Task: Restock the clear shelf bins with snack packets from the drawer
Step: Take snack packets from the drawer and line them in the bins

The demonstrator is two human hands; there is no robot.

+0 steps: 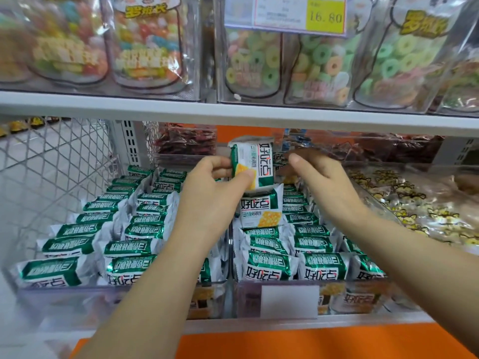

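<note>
Snack pkt, green/white, upright, above rear of R clear bin. L hand pinches it, thumb on front face. R hand just beside pkt's right edge, fingers curled; blurred, can't tell if it grips anything. R clear bin & L clear bin hold rows of same pkts; flat pkt lies on top, just below. Candy bags on shelf above.

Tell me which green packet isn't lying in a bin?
The packet the left hand pinches, raised upright; the other packets lie packed in the bins.
</note>
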